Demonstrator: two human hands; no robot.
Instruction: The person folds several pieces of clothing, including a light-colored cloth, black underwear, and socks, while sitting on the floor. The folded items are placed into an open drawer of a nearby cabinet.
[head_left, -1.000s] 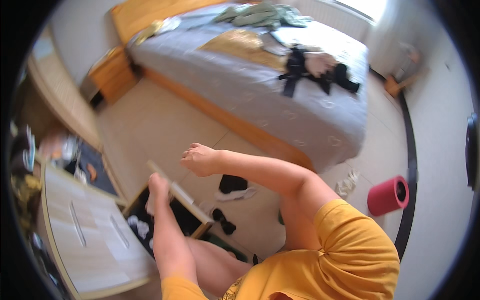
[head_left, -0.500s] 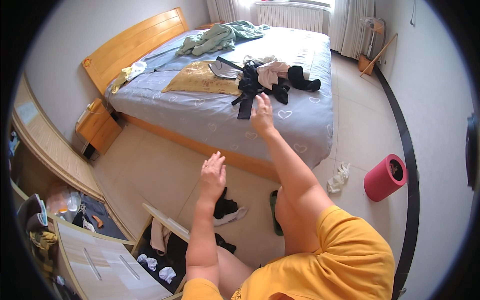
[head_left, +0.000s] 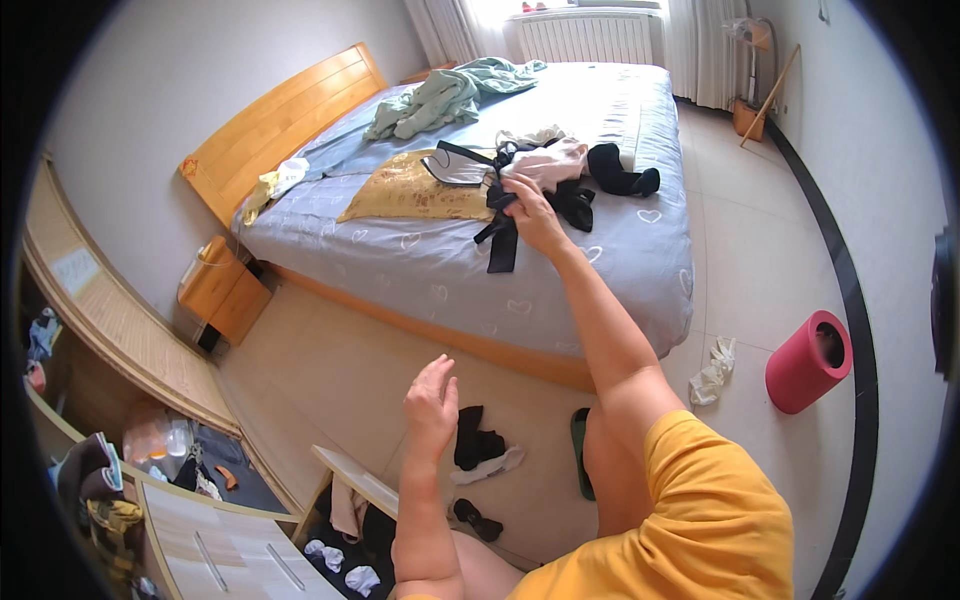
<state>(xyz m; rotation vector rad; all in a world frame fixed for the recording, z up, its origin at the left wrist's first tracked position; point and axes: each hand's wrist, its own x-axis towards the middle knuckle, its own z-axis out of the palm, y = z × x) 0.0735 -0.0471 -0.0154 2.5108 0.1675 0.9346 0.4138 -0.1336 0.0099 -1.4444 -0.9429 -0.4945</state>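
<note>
On the near side of the bed, a pile of clothes holds black garments (head_left: 575,208), a pale pink cloth (head_left: 550,165) and a rolled black sock-like piece (head_left: 622,172). My right hand (head_left: 538,220) reaches into the pile's left part, fingers and thumb closed about a black garment (head_left: 500,203) whose shape is partly hidden. Black straps hang toward the bed's edge below it. Over the floor, my left hand (head_left: 430,405) is held up with its fingers stretched out and nothing in it.
A gold pillow (head_left: 410,195) and a green blanket (head_left: 440,105) lie on the bed (head_left: 400,255). An open drawer (head_left: 355,480) holds white balled socks. Black and white clothes (head_left: 480,440) lie on the floor. At right stand crumpled white cloth (head_left: 712,372) and a red bin (head_left: 800,375).
My right hand has moved forward onto the pile and closed on a black garment. My left hand stays raised and open. The view has shifted a little.
</note>
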